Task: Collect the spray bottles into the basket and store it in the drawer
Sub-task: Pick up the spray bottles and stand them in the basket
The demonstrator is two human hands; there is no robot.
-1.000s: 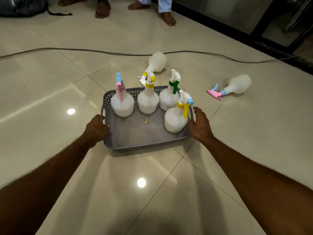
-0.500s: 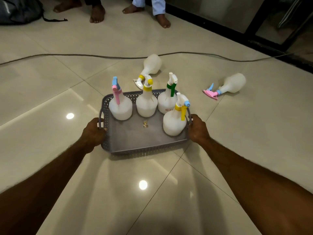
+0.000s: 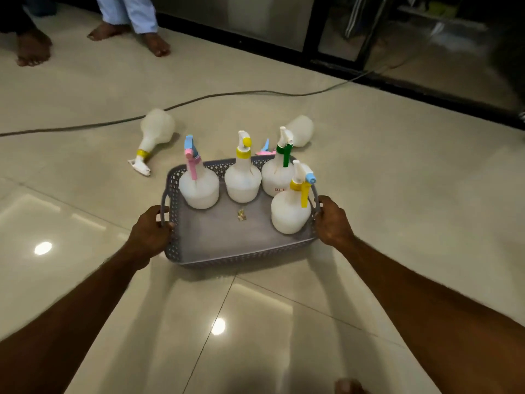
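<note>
A grey perforated basket (image 3: 216, 255) is held above the tiled floor. My left hand (image 3: 150, 231) grips its left handle and my right hand (image 3: 332, 220) grips its right handle. Several white spray bottles stand upright inside: one with a pink and blue trigger (image 3: 199, 186), one with a yellow collar (image 3: 243, 182), one with a green trigger (image 3: 277, 174), and one with a yellow trigger and blue nozzle (image 3: 289, 211). Two more bottles lie on the floor beyond the basket: a yellow-collared one (image 3: 156, 129) at the left and one (image 3: 301, 129) partly hidden behind the green-trigger bottle.
A dark cable (image 3: 227, 95) runs across the floor behind the bottles. Bare feet of two people (image 3: 127, 35) stand at the far left. A dark-framed glass door (image 3: 341, 29) runs along the back right. A small scrap (image 3: 241, 215) lies on the basket's bottom.
Both hands have closed on the handles and the basket has come up off the floor and shifted right, so it now overlaps the bottle lying at the right.
</note>
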